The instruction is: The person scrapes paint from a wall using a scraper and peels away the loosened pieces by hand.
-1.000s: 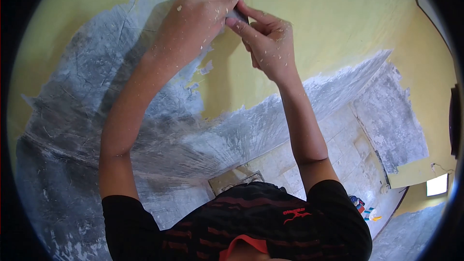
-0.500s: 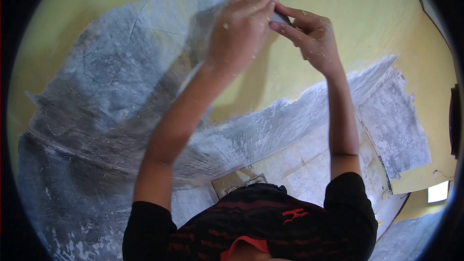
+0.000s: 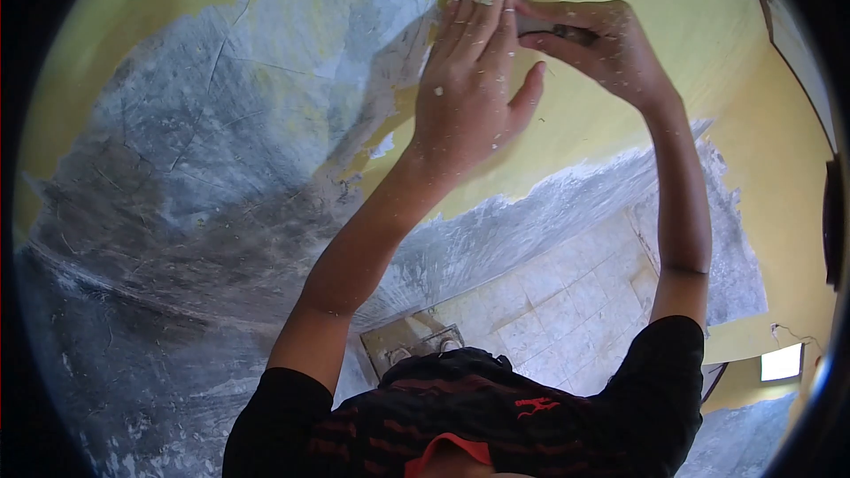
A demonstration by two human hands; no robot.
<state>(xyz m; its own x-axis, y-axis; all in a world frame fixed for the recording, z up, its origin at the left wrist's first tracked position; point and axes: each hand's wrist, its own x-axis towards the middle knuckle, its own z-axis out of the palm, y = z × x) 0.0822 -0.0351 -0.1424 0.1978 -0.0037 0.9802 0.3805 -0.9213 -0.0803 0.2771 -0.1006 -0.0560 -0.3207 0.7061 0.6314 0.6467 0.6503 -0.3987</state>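
Note:
In the head view, my right hand [image 3: 618,46] is closed around the handle of a scraper [image 3: 535,26], thumb below and fingers above. My left hand [image 3: 469,93] lies flat over the blade end, its fingers stretched upward and its thumb sticking out to the side. The blade's edge is mostly hidden behind those fingertips, at the border between yellow paint [image 3: 584,80] and a bare grey patch [image 3: 195,115] of wall. Pale paint flakes cling to both hands, with a larger clump on the left fingertips.
Lower on the wall runs a scraped grey band [image 3: 531,212]. Beneath it is a tiled floor [image 3: 558,319], with a framed square [image 3: 412,341] near my feet. Loose wires [image 3: 788,335] hang by a bright opening [image 3: 781,362] at the right.
Both hands and the scraper have shifted slightly right relative to the wall patch. My left thumb now stands away from the fingers, and more bare wall shows beside my left hand.

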